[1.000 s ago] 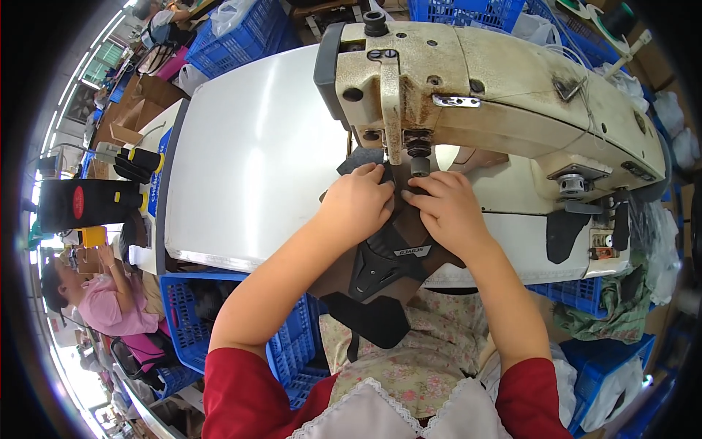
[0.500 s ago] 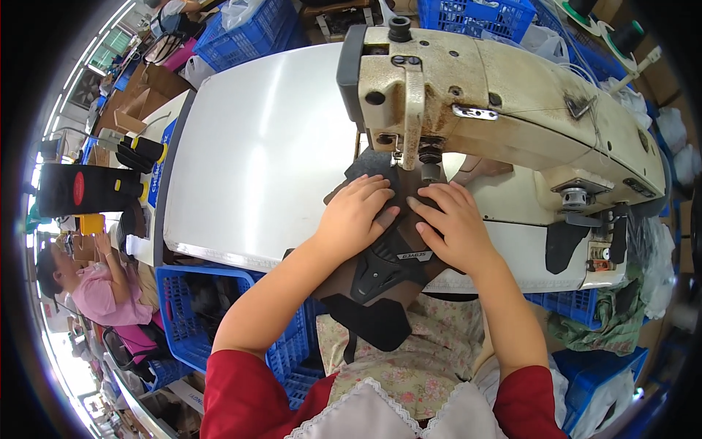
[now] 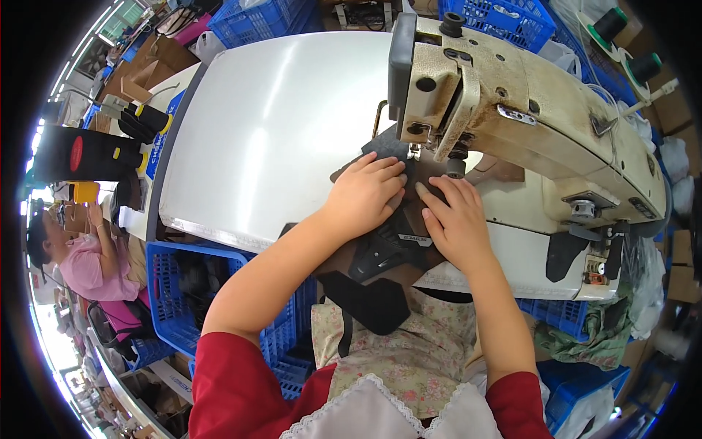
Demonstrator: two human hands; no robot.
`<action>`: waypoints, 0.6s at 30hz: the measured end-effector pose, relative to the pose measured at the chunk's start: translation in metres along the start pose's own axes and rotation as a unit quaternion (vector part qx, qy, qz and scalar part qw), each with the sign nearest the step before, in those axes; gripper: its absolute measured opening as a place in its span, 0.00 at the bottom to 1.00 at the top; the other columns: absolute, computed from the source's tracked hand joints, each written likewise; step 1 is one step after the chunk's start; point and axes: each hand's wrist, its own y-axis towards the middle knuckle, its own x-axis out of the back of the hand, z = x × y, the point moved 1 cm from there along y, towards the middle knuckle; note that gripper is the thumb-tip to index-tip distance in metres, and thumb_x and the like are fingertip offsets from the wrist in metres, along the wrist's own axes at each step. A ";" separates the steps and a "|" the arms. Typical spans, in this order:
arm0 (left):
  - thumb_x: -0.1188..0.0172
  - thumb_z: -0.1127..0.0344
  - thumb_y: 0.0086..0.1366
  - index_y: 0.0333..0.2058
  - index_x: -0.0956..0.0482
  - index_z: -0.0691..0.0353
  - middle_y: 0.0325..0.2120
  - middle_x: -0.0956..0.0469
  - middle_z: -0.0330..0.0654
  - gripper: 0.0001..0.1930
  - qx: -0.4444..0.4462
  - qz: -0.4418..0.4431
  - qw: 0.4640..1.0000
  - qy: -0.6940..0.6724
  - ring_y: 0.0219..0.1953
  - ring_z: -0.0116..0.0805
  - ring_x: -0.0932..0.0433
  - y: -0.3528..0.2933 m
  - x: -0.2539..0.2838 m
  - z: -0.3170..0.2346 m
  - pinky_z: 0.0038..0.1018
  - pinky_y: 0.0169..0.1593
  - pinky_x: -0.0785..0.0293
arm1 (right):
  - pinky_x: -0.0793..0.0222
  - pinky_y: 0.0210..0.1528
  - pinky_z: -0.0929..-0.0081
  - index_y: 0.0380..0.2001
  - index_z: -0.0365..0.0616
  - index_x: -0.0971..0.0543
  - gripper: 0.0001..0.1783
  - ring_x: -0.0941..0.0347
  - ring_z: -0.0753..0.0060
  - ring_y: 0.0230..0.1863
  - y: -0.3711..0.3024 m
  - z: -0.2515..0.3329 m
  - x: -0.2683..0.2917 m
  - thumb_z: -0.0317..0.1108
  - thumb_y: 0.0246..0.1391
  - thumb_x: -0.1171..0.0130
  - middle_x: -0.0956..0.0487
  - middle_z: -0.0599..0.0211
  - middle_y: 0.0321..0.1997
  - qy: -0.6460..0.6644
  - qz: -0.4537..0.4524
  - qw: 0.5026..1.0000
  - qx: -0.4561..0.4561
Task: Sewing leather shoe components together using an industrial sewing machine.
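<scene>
A flat brown and black piece, apparently a shoe upper (image 3: 376,257), lies partly on the white sewing table with its near end hanging over the front edge. Its far part reaches under the needle area of a cream sewing machine (image 3: 504,88). My left hand (image 3: 368,192) rests flat on its left side, fingers stretched forward toward the presser foot (image 3: 414,151). On the right side, my right hand (image 3: 455,219) lies with fingers extended, just below the machine head. Both hands press on the piece from above without gripping it. Dark grey material (image 3: 378,144) shows beyond my left fingertips.
The machine arm stands over the table's right half. Another brown piece (image 3: 501,170) lies behind my right hand. Blue crates (image 3: 162,293) stand below the table at the left and right. Thread cones (image 3: 610,25) are at the back right. A person in pink (image 3: 91,267) sits at far left.
My view has shifted, so the machine appears farther right. Both hands and the piece have moved slightly forward relative to the needle, with the hands still flat on it.
</scene>
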 end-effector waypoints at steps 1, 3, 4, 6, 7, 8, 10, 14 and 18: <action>0.43 0.63 0.65 0.44 0.19 0.62 0.52 0.21 0.44 0.13 -0.003 0.005 1.000 0.002 0.60 0.40 0.28 0.001 0.000 0.002 0.42 0.65 0.37 | 0.43 0.66 0.52 0.50 0.46 0.21 0.18 0.33 0.53 0.59 0.000 0.001 -0.002 0.36 0.56 0.44 0.25 0.60 0.53 -0.011 -0.006 1.000 -0.007; 0.43 0.63 0.64 0.44 0.18 0.61 0.52 0.22 0.44 0.13 -0.005 0.004 1.000 0.008 0.60 0.40 0.28 0.002 0.003 0.005 0.42 0.66 0.37 | 0.43 0.66 0.52 0.50 0.46 0.21 0.18 0.33 0.53 0.59 0.001 0.005 -0.006 0.36 0.56 0.44 0.25 0.60 0.53 -0.022 -0.010 1.000 -0.014; 0.43 0.63 0.64 0.44 0.18 0.61 0.52 0.22 0.43 0.13 -0.009 0.003 1.000 0.015 0.60 0.40 0.29 0.003 0.005 0.007 0.42 0.66 0.37 | 0.44 0.66 0.52 0.51 0.46 0.21 0.19 0.33 0.52 0.59 0.003 0.006 -0.008 0.36 0.56 0.44 0.25 0.59 0.53 -0.026 -0.015 0.999 -0.021; 0.43 0.63 0.64 0.44 0.18 0.60 0.52 0.22 0.42 0.13 -0.011 0.007 1.000 0.022 0.60 0.40 0.28 0.006 0.009 0.011 0.42 0.65 0.37 | 0.44 0.66 0.52 0.51 0.45 0.21 0.19 0.33 0.51 0.58 0.004 0.010 -0.012 0.36 0.57 0.44 0.25 0.59 0.53 -0.030 -0.019 0.999 -0.027; 0.43 0.63 0.64 0.45 0.18 0.60 0.52 0.22 0.42 0.13 -0.014 0.012 0.999 0.031 0.59 0.40 0.28 0.007 0.010 0.013 0.42 0.65 0.36 | 0.44 0.66 0.52 0.51 0.45 0.21 0.19 0.34 0.50 0.58 0.004 0.012 -0.015 0.36 0.57 0.44 0.25 0.58 0.54 -0.034 -0.027 0.998 -0.038; 0.43 0.63 0.64 0.45 0.18 0.60 0.52 0.22 0.42 0.13 -0.013 0.012 0.999 0.031 0.59 0.40 0.28 0.008 0.010 0.016 0.42 0.65 0.36 | 0.44 0.66 0.51 0.52 0.45 0.22 0.20 0.34 0.49 0.58 0.005 0.014 -0.017 0.36 0.57 0.44 0.25 0.58 0.54 -0.038 -0.036 0.998 -0.047; 0.42 0.63 0.64 0.45 0.18 0.59 0.52 0.21 0.40 0.14 -0.028 0.019 0.999 0.029 0.59 0.40 0.28 0.012 0.010 0.021 0.40 0.64 0.35 | 0.44 0.66 0.51 0.52 0.44 0.22 0.20 0.34 0.49 0.58 0.007 0.016 -0.021 0.36 0.57 0.44 0.25 0.57 0.54 -0.043 -0.041 0.997 -0.055; 0.42 0.63 0.64 0.45 0.17 0.60 0.52 0.21 0.40 0.14 -0.044 0.027 0.999 0.015 0.58 0.40 0.27 0.019 0.007 0.035 0.39 0.62 0.34 | 0.44 0.66 0.51 0.51 0.42 0.22 0.19 0.33 0.49 0.58 0.012 0.022 -0.021 0.35 0.56 0.44 0.25 0.54 0.54 -0.034 -0.057 0.995 -0.076; 0.42 0.63 0.64 0.46 0.18 0.61 0.51 0.20 0.40 0.14 -0.058 0.034 0.998 0.002 0.55 0.39 0.26 0.026 0.006 0.043 0.38 0.61 0.34 | 0.44 0.65 0.51 0.50 0.40 0.21 0.19 0.32 0.49 0.57 0.015 0.023 -0.026 0.35 0.56 0.44 0.26 0.52 0.54 -0.032 -0.068 0.993 -0.089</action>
